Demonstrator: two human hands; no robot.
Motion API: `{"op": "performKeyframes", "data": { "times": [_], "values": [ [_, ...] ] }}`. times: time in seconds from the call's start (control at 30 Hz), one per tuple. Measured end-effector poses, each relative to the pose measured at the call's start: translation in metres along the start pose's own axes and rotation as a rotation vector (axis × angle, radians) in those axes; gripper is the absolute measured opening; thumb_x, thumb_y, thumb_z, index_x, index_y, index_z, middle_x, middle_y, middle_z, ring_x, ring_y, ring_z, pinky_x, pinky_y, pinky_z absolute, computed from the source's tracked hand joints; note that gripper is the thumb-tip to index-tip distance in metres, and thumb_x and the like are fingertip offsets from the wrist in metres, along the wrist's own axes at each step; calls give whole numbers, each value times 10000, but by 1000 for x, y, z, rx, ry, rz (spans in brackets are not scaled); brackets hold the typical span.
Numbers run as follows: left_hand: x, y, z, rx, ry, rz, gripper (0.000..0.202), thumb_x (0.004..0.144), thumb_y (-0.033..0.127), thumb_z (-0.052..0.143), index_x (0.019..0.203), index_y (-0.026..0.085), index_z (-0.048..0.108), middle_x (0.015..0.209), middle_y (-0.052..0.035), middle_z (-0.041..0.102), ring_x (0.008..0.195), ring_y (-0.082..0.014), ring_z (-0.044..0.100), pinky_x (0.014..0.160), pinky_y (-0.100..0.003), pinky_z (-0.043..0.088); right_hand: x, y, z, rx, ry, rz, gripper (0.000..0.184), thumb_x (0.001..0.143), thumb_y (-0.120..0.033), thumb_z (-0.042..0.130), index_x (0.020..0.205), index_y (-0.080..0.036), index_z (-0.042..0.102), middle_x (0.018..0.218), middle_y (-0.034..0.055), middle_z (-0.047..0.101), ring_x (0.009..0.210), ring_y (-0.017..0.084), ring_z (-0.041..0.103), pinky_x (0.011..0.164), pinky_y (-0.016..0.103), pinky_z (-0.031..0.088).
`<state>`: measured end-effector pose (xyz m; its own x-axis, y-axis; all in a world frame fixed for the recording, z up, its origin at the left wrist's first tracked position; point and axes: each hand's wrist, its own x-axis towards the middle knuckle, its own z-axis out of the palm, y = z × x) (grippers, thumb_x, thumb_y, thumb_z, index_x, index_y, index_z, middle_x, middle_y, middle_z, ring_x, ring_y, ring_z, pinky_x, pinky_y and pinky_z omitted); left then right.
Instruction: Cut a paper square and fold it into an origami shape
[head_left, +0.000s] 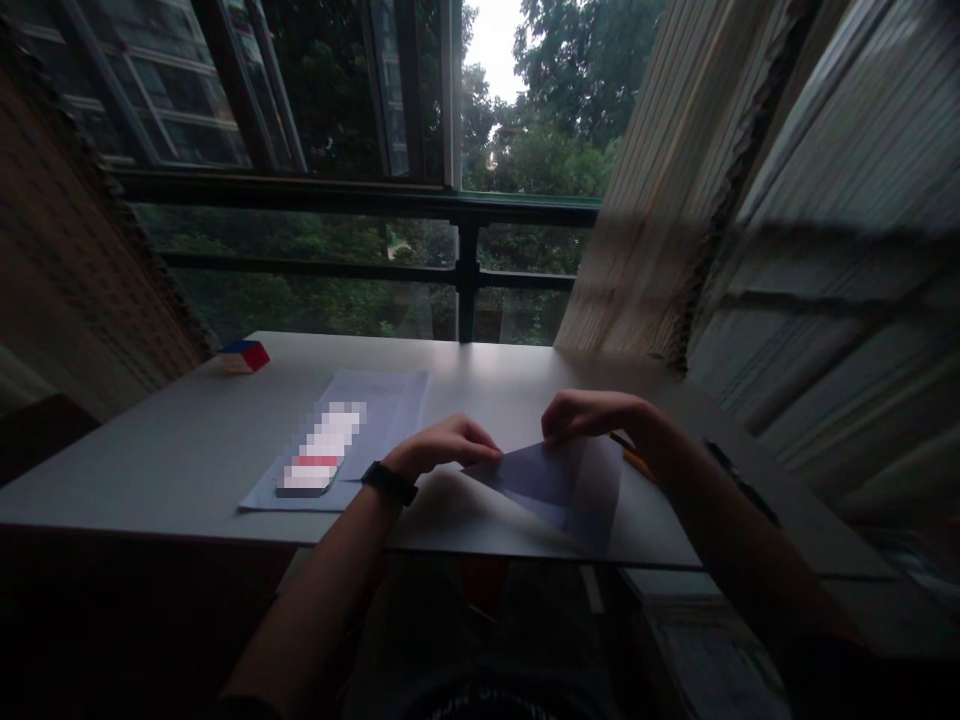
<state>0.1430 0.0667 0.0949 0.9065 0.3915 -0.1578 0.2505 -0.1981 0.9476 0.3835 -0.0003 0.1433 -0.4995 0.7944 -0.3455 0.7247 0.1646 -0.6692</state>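
A folded sheet of pale paper point(577, 490) lies near the front edge of a grey table point(187, 440). My left hand point(446, 445), with a dark watch on its wrist, pinches the paper's pointed left corner. My right hand point(592, 415) has its fingers curled down on the paper's top edge. Both hands press on the same sheet, a little apart from each other.
A flat paper sheet point(375, 410) with a blurred oblong object point(319, 460) on it lies left of my hands. A coloured puzzle cube point(244, 355) sits at the far left corner. A yellow pencil point(637, 462) and a dark pen point(739, 480) lie to the right. Window railing behind, curtain right.
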Motion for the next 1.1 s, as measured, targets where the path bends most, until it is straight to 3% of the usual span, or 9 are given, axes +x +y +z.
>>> {"op": "performKeyframes", "data": {
  "times": [0.13, 0.33, 0.43, 0.57, 0.67, 0.8, 1.1],
  "values": [
    [-10, 0, -4, -59, -53, -51, 285, 647, 392, 666, 772, 139, 711, 684, -83, 666, 606, -141, 578, 531, -217, 398, -12, 6, -4, 19, -15, 27, 328, 663, -419, 642, 750, -104, 670, 665, 28, 612, 607, 120, 511, 571, 227, 376],
    [-23, -4, -14, -37, -103, -99, 287, 639, 411, 672, 775, 161, 711, 813, -117, 689, 668, -162, 627, 548, -214, 436, -30, 24, -7, 60, 19, 94, 349, 629, -442, 662, 718, -105, 678, 626, 20, 596, 587, 119, 497, 563, 237, 365],
    [-26, -6, -19, -56, -25, -108, 308, 644, 418, 668, 801, 155, 706, 840, -125, 685, 694, -172, 629, 541, -212, 440, -37, 35, -7, 76, 53, 130, 353, 623, -439, 665, 717, -100, 683, 627, 23, 599, 591, 124, 505, 569, 240, 363],
    [-17, -4, -15, -158, 142, 7, 364, 681, 439, 629, 891, 148, 689, 935, -148, 662, 803, -196, 619, 598, -235, 452, -32, 38, -4, 86, 42, 125, 354, 630, -432, 664, 742, -97, 683, 643, 25, 606, 597, 122, 509, 571, 233, 367],
    [-1, -1, -3, -102, 160, 51, 383, 681, 462, 622, 878, 142, 694, 863, -126, 668, 729, -167, 599, 583, -227, 426, -17, 31, 1, 89, 22, 100, 365, 622, -440, 666, 751, -99, 684, 648, 26, 611, 597, 118, 509, 563, 226, 371],
    [19, -5, 11, 117, 27, 72, 408, 657, 491, 626, 762, 104, 702, 583, -33, 592, 511, -102, 471, 460, -206, 303, 5, 23, 8, 63, 11, 52, 397, 624, -460, 661, 778, -95, 683, 654, 29, 618, 589, 113, 509, 552, 222, 373],
    [26, -19, 11, 127, 66, 105, 427, 676, 506, 589, 728, 93, 687, 576, -30, 561, 507, -100, 427, 462, -216, 275, 23, 18, 18, 151, 71, -39, 341, 646, -400, 659, 815, -105, 688, 726, 46, 648, 664, 132, 544, 626, 241, 406]
  ]
}}
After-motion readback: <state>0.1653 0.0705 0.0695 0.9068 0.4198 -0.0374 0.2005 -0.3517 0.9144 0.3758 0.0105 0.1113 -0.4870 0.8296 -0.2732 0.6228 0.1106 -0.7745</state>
